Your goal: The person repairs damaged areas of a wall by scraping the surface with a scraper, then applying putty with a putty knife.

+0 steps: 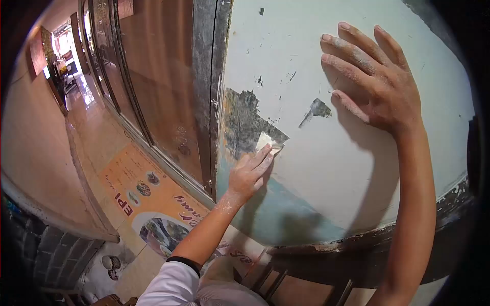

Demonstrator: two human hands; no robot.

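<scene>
My left hand (248, 172), dusted with white powder, is closed on a small cream-coloured piece that looks like folded sandpaper (266, 139). The piece is against the painted wall panel (301, 173), at the lower edge of a dark bare patch (242, 120). My fingers hide part of it. My right hand (375, 81) rests flat on the panel at the upper right, fingers spread and holding nothing, with dust on the knuckles. A smaller bare patch (319, 109) lies between the two hands, to the left of the right thumb.
A dark frame (206, 92) and brown glazed panels (155, 66) border the panel on the left. An orange printed banner (148, 178) covers the floor below. Grey blocks (61, 252) stand at the lower left, near a small round container (109, 262). A corridor recedes behind.
</scene>
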